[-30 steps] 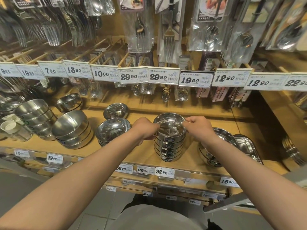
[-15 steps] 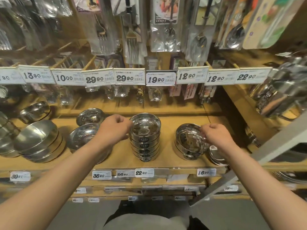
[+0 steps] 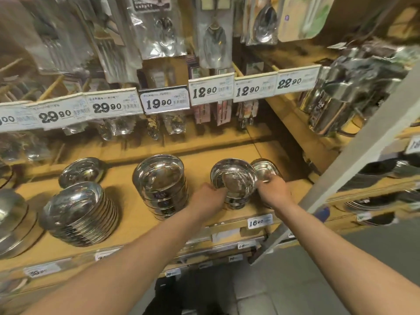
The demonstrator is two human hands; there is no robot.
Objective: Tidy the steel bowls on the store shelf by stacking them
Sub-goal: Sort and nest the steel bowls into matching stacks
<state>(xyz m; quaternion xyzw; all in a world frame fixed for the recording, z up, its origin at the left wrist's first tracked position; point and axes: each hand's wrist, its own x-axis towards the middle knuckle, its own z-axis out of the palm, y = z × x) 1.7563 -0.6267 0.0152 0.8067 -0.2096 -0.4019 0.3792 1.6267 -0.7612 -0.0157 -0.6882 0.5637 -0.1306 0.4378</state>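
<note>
A short stack of steel bowls (image 3: 234, 180) stands near the front right of the wooden shelf (image 3: 136, 214). My left hand (image 3: 209, 200) grips the stack's left rim. At the right rim, my right hand (image 3: 273, 189) has its fingers curled around the edge. A taller stack of steel bowls (image 3: 161, 178) stands just left of them, untouched. Behind my right hand sits a small steel tray stack (image 3: 264, 169), partly hidden.
A leaning stack of shallow steel dishes (image 3: 77, 212) and a single bowl (image 3: 81, 171) lie further left. Price tags (image 3: 164, 101) hang above, with packaged cutlery (image 3: 213, 35) over them. A grey shelf post (image 3: 354, 155) slants across the right. Steel pots (image 3: 341, 98) fill the right shelf.
My left hand left the tall stack and moved right to the shorter stack's left rim. My right hand stayed at that stack's right rim. The view shifted right.
</note>
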